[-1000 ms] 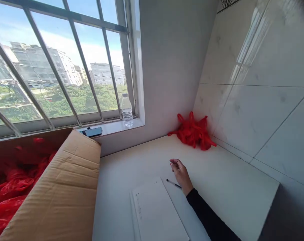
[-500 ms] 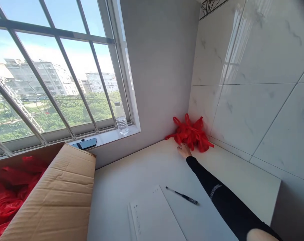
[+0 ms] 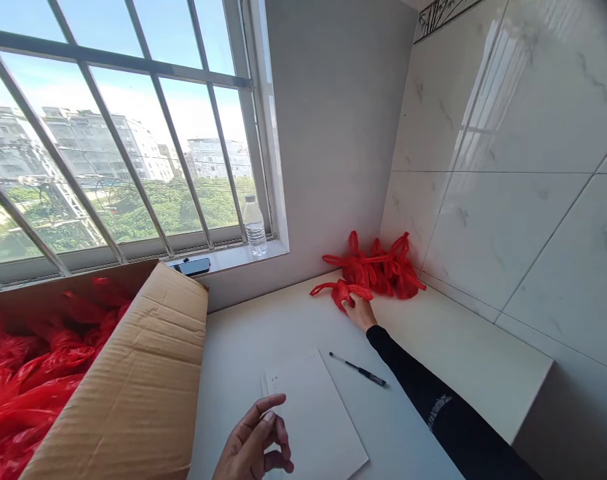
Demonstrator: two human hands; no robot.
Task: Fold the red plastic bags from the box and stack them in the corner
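My right hand [image 3: 361,313], in a black sleeve, grips a small knotted red plastic bag [image 3: 341,291] just in front of the pile. Behind it, several more red plastic bags [image 3: 383,267] are heaped in the corner against the walls. My left hand [image 3: 256,440] hovers over the lower middle with fingers loosely curled and apart, holding nothing. Beneath and beside it lies a white sheet of paper [image 3: 318,413] with some writing along its edges. A black pen [image 3: 358,369] rests to the right of the paper.
At left stands an open cardboard box [image 3: 133,373] full of red plastic bags [image 3: 38,373]. A clear water bottle [image 3: 255,227] and a phone [image 3: 192,267] are on the sill of the barred window. Tiled wall [image 3: 523,227] borders the white tabletop [image 3: 458,347] at right.
My right hand has taken hold of one red bag and drawn it slightly forward from the pile. My left hand has come into view at the bottom. The view has shifted left.
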